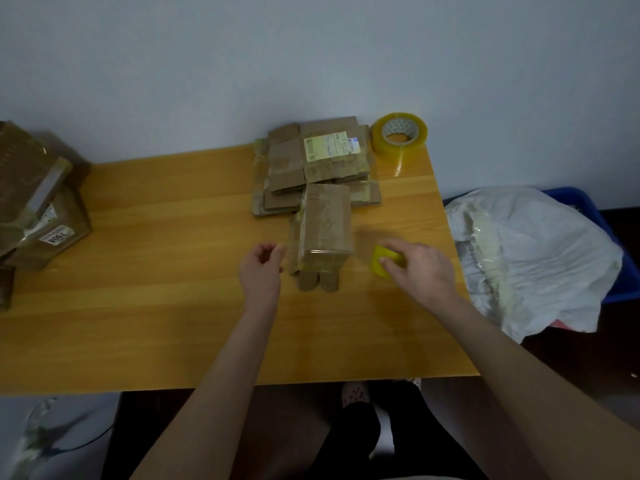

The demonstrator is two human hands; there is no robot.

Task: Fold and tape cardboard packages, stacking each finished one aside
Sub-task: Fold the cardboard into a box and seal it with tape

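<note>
A small folded cardboard package (325,226) stands on the wooden table (138,306), its two bottom tabs sticking out toward me. My left hand (261,268) hovers just left of it with fingers loosely curled, holding nothing. To the right of the package, my right hand (420,268) grips a small yellow tape roll (382,261). Behind the package lies a pile of flattened cardboard pieces (311,164) with a shipping label on top. A larger roll of clear tape (400,135) sits at the table's far right corner.
Finished taped packages (38,206) are stacked at the table's left edge. A white plastic bag (533,251) over a blue bin (588,216) stands right of the table. The wall runs along the far edge.
</note>
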